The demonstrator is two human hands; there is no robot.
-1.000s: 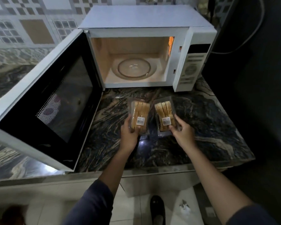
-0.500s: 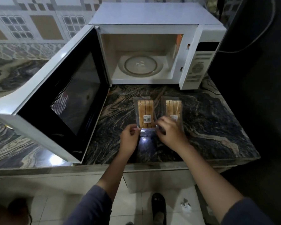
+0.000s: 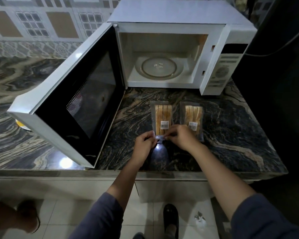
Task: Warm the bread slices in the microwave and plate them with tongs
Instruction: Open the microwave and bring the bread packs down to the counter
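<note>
1. White barcode sticker on each pack; print's too small to read.
2. left hand (image 3: 144, 144) and right hand (image 3: 181, 138) are close together, both pinching the near end of the left bread pack (image 3: 163, 116); right bread pack (image 3: 193, 116) lies just beside it.
3. Both are flat on the surface (image 3: 231, 135), near its front edge, before the microwave (image 3: 179, 18); its door (image 3: 41, 100) hangs wide open on the left.

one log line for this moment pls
phase: opening bread | left hand: pinches near end of left pack | right hand: pinches same end | right pack: on counter, untouched | microwave: door open
</note>
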